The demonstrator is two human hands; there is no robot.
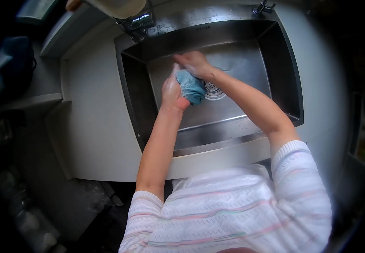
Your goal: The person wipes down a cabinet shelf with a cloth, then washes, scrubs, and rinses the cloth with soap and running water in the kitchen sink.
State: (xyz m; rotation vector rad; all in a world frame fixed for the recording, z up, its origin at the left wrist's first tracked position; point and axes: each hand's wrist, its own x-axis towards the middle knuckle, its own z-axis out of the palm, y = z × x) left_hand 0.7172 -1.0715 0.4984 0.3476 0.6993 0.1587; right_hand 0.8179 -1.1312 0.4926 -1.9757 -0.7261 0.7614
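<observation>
A bunched blue-green cloth (192,87) hangs between my hands over the steel sink (228,122), just left of the round drain (213,88). My left hand (174,92) has the cloth against its palm, with whitish suds on the skin. My right hand (194,65) touches the cloth's upper edge, its fingers pressed together and pointing left. Part of the cloth is hidden by the right hand, and its fingertips are hard to make out.
A chrome faucet (142,21) stands at the sink's back left corner, beside a pale container (121,7). Another chrome fitting (263,8) is at the back right. Pale counter (94,114) borders the sink. A dark blue item (16,61) lies far left.
</observation>
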